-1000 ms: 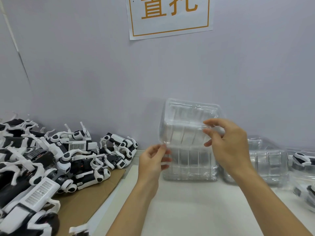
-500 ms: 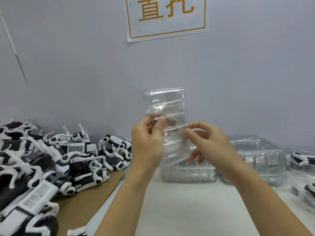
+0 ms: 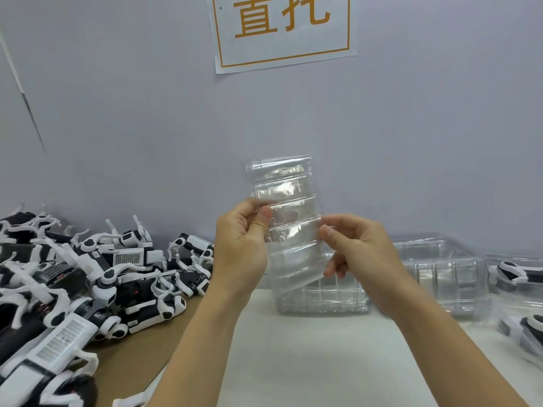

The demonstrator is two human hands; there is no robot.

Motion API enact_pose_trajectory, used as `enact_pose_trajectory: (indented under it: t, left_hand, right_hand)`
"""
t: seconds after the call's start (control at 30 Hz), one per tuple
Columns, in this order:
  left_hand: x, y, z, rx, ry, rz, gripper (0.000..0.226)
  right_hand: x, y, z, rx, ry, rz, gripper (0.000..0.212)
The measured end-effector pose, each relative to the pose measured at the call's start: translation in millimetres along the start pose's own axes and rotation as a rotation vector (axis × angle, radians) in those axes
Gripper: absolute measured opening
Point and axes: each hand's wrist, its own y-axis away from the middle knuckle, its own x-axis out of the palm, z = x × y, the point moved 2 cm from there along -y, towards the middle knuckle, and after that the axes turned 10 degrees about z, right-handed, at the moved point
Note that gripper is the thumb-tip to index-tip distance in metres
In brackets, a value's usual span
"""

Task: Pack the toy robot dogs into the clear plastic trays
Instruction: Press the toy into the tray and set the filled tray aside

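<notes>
Presently, one clear plastic tray (image 3: 289,218) — held upright above the surface (image 3: 323,362), long side vertical. Left hand (image 3: 241,245): fingers clamped on the tray's left edge, thumb in front. Right hand (image 3: 357,248): fingers pinched on its right edge. Stack of clear trays (image 3: 323,298) directly behind and below, on the surface; a second stack (image 3: 440,271) to its right. Toy robot dogs (image 3: 88,277) — black and white, heaped on brown cardboard (image 3: 141,356) at left. Packed trays holding dogs (image 3: 517,274) at far right. Paper sign (image 3: 283,27) on the wall, orange characters.
</notes>
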Motion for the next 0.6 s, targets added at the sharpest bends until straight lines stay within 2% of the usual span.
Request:
enact_pose_trajectory:
  t: [0.2,0.33,0.6]
  left_hand:
    - [-5.2,-0.8,-1.1,0.032,-0.020,-0.029,0.028]
    - [-11.8,-1.5,-0.6,0.015,-0.007,-0.075,0.033]
    - [-19.2,-3.8,5.4,-0.064,0.465,-0.265,0.032]
  right_hand:
    - [-3.3,-0.9,-1.7,-0.023,0.024,-0.030,0.016]
    - [-17.6,-3.0,-3.4,-0.037,0.044,-0.142,0.017]
    - [-81.3,4.0,0.3,-0.071,-0.110,-0.556,0.020]
